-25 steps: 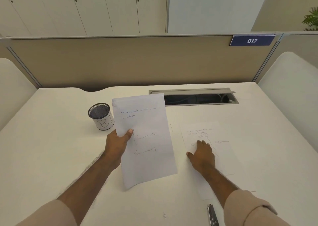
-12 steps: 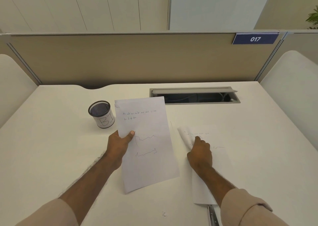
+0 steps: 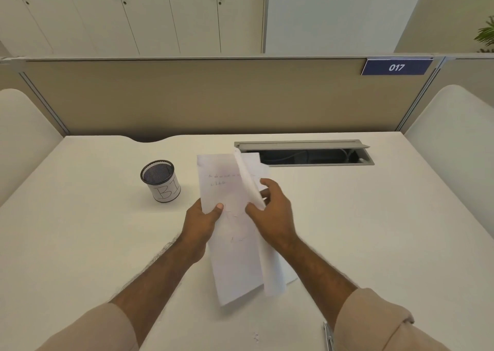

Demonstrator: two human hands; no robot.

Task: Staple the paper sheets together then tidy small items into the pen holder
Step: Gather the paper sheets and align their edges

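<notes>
Left hand [image 3: 201, 223] pinched one sheet [image 3: 227, 217] w/ thumb on top; right hand [image 3: 271, 211] pinched a second sheet [image 3: 250, 182] against it, above bench [image 3: 80, 243] middle. Pen holder [image 3: 160, 180] stood nearer the bench's back-left corner.

Paper sheets [image 3: 235, 243]: thin white paper, matt, smooth, with faint pen marks; the sheet on the right bends softly. Pen holder [image 3: 160, 180]: black metal mesh, dull sheen, wrapped in a white matt paper label. Desk [image 3: 80, 243]: smooth off-white surface, low sheen. Cable tray [image 3: 302, 145]: grey metal-look lid, satin finish. Partition [image 3: 187, 96]: beige, matt, cloth-like facing with a grey metal-look frame. Sleeves [image 3: 374, 321]: beige woven cloth, matt. Cabinets [image 3: 133, 13]: smooth pale panels, slim metallic handles.
</notes>
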